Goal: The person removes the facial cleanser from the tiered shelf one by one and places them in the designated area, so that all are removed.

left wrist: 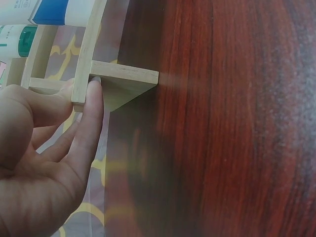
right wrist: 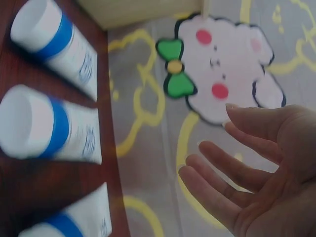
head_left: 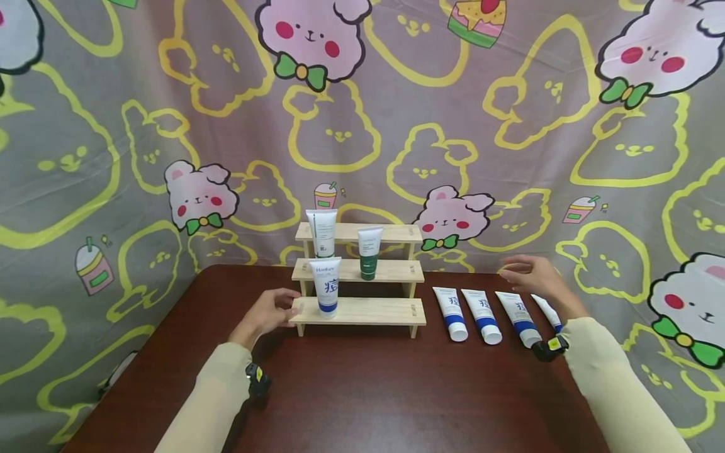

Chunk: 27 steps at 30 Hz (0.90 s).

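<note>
My left hand [head_left: 274, 311] pinches the left end of the lowest step of a three-tier wooden display stand [head_left: 385, 311]. In the left wrist view, thumb and fingers lie on either side of the board [left wrist: 83, 74]. On the lowest step stands a white tube with a blue band [head_left: 326, 289]. A white and green tube [head_left: 369, 251] is on the middle step, and a white tube with green print [head_left: 323, 233] on the top one. My right hand [head_left: 529, 277] hovers, fingers relaxed and holding nothing, above several white and blue tubes [head_left: 514, 314] lying on the table.
The dark red wooden table [head_left: 362, 390] runs back to a curtain [head_left: 430, 151] printed with cartoon rabbits, close behind the stand. The lying tubes, among them the leftmost tube [head_left: 450, 313], form a row right of the stand, caps toward me.
</note>
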Available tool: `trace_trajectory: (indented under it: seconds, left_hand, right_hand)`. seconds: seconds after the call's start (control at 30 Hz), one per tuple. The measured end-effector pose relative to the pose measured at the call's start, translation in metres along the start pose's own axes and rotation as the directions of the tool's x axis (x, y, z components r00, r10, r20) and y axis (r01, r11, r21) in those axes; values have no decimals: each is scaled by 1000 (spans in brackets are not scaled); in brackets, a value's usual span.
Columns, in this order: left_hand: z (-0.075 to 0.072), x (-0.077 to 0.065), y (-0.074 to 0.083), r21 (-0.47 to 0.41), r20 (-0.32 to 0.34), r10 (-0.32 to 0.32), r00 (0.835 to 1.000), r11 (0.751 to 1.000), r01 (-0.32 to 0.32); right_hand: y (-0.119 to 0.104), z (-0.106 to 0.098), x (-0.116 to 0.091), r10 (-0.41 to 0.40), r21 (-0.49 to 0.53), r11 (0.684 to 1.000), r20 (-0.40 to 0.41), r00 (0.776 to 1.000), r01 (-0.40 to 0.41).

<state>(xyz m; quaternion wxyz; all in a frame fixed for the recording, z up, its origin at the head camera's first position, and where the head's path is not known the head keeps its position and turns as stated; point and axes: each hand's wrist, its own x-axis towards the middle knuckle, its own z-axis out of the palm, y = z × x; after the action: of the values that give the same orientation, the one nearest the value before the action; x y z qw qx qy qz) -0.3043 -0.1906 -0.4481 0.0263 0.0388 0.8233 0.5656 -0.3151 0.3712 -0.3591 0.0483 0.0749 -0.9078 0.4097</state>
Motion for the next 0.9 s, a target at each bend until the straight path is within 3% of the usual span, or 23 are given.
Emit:
trace_trajectory:
  seconds: [0.5,0.9]
  left_hand:
    - [0,-1,1,15,-6,-23,1000,1000,23]
    - [0,-2,1,-7,5,-9,1000,1000,9]
  right_hand:
    - [-48,62,14,-95,137,987,60,994,86]
    - [-84,109,25,-217,196,959,32,976,207]
